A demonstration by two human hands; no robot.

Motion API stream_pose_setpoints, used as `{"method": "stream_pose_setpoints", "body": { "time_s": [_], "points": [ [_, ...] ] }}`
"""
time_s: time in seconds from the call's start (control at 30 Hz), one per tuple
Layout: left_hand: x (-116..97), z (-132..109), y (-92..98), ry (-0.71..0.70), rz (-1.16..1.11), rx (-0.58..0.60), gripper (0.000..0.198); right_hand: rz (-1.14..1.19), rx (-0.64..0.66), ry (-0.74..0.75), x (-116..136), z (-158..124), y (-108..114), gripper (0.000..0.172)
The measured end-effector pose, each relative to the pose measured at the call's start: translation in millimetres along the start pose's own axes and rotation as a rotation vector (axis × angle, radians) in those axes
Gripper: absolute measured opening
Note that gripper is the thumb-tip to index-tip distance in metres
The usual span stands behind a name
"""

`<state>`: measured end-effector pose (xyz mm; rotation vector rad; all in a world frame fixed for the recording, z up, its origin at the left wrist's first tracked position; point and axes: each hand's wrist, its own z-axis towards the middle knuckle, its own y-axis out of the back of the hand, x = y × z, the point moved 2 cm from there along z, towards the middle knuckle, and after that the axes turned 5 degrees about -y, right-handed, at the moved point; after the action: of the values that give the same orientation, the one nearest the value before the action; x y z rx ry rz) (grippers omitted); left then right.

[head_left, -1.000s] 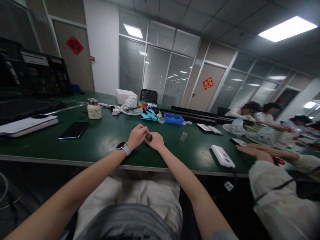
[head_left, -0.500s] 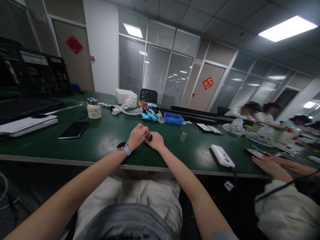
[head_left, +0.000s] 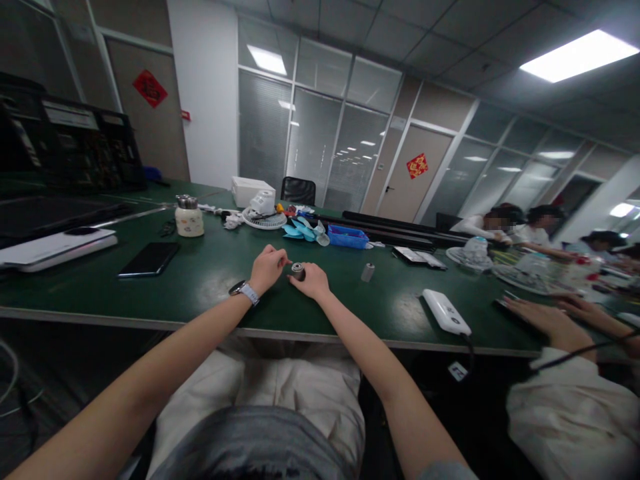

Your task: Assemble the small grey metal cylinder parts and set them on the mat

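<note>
Fingers [head_left: 307, 273] of R hand [head_left: 314, 283] pinch small metal cylinder [head_left: 299, 270], axis upright on worktop [head_left: 200, 280]; L hand [head_left: 267, 267] just left, fingers curled shut, not touching.

Office room, long green worktable [head_left: 200, 283], ceiling lighting on.
Far wall: glass partitions [head_left: 313, 133] with blinds, reflecting the lamps; white pillar [head_left: 205, 100] to their left. Two brown doors, left door [head_left: 145, 107] and far door [head_left: 405, 180], each with a red diamond decoration. Black office chair [head_left: 298, 191] behind the table. Tiled ceiling, bright light panel [head_left: 575, 57] upper right.
</note>
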<state>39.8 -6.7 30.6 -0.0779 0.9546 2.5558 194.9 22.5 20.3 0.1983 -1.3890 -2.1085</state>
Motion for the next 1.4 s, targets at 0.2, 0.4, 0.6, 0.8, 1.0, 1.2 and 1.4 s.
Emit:
{"method": "stream_pose_setpoints", "body": {
  "time_s": [0.2, 0.4, 0.6, 0.8, 1.0, 1.2, 1.4],
  "points": [
    [11, -2, -9.9, -0.037, 0.136, 0.21, 0.012, 0.011, -0.019, 0.005, 0, 0, 0, 0.039],
    [14, -4, -9.9, -0.008, 0.136, 0.192, 0.012, 0.02, -0.022, -0.008, -1, 1, -2, 0.041],
    [12, -5, -7.6, 0.017, 0.139, 0.206, 0.013, 0.023, -0.014, -0.015, -2, 1, -3, 0.041],
    [12, -4, -6.2, 0.056, 0.114, 0.125, 0.013, 0.032, -0.021, -0.005, -3, 1, -3, 0.043],
    [15, -2, -1.9, 0.064, 0.065, 0.023, 0.017, 0.026, -0.018, -0.057, -2, 1, -2, 0.054],
    [17, -1, -1.2, 0.086, 0.039, 0.002, 0.015, 0.161, 0.002, -0.18, -5, 2, 2, 0.061],
    [17, 0, -1.8, 0.085, 0.006, 0.0, 0.016, 0.47, 0.03, -0.305, -13, 8, -5, 0.057]
  ]
}}
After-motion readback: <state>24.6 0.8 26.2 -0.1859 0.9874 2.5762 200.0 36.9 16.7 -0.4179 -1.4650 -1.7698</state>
